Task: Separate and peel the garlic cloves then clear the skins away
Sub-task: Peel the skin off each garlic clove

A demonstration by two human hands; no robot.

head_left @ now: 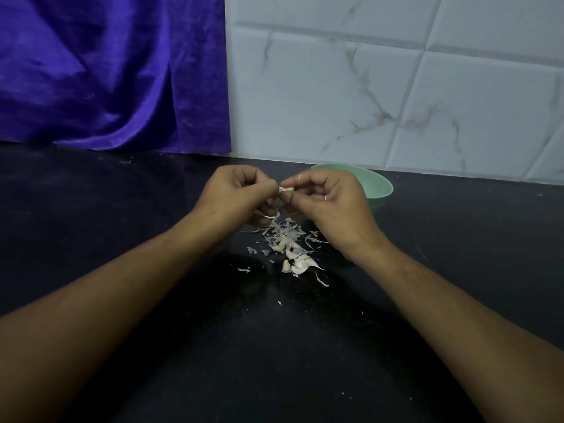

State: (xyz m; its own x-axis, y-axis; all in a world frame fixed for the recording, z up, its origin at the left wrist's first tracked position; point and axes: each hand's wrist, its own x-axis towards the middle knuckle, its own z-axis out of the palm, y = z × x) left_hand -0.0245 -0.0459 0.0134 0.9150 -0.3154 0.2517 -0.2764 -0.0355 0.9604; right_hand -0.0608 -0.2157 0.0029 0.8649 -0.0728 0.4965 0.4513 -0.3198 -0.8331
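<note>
A clove (287,189) is pinched between the curled fingertips of the left hand (235,193) and the right hand (329,203), which are held close together above the black counter (122,209), nearer its back edge than its front. Directly below the hands, papery skins (282,228) are scattered on the counter, with loose cloves (300,262) lying among them on the near side. A green bowl (378,184) is seen just behind the right hand, near the back edge. A purple cloth (106,71) is draped at the back left, beside a tiled wall (366,87).
</note>
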